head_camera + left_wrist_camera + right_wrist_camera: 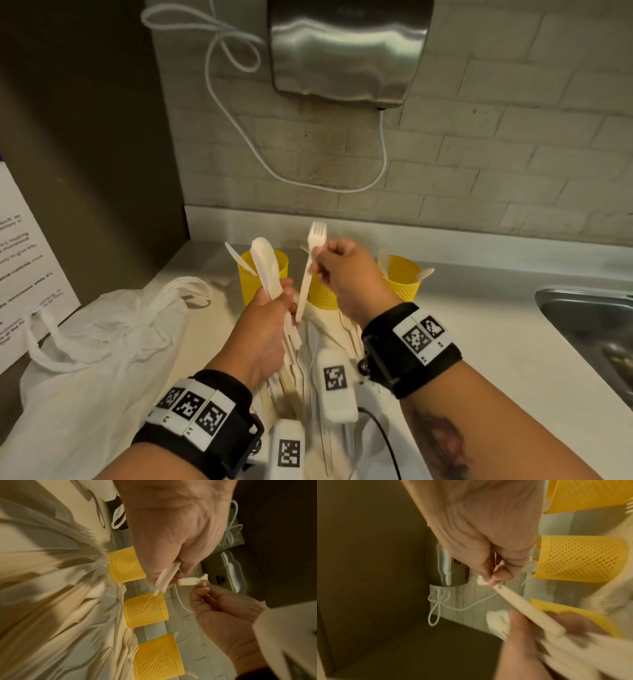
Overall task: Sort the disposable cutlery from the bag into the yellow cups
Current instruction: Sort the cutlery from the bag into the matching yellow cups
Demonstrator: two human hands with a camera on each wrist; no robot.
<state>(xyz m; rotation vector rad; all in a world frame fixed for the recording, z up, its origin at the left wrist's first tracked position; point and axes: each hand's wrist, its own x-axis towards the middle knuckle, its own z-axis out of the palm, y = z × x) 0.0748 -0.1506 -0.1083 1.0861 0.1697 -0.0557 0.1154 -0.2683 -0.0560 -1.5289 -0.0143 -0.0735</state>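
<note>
The right hand [342,274] pinches a white plastic fork [310,270] at the upper part of its handle, thumb and fingertips closed round it. The fork stands nearly upright, its long axis leaning slightly, tines at the top pointing up toward the wall, handle end hanging down between the two hands. It is held in the air in front of the middle yellow cup [323,296].

The left hand [270,325] grips a bundle of white cutlery [269,270], fingers curled round it. The bundle's long axis runs from the hand up and away, rounded spoon-like ends uppermost over the left yellow cup [250,277]; the thin ends stick out below the hand toward the person.

The right yellow cup [402,277] holds a few white pieces leaning outward. All three cups stand in a row on the counter [479,335] near the wall. A pile of loose cutlery [329,346] lies on the counter below the hands, and the white plastic bag [102,359] sits crumpled to the left.

A paper notice [24,260] leans at the far left; its print is too blurred to read. The wrist bands [418,346] carry black-and-white square codes.
</note>
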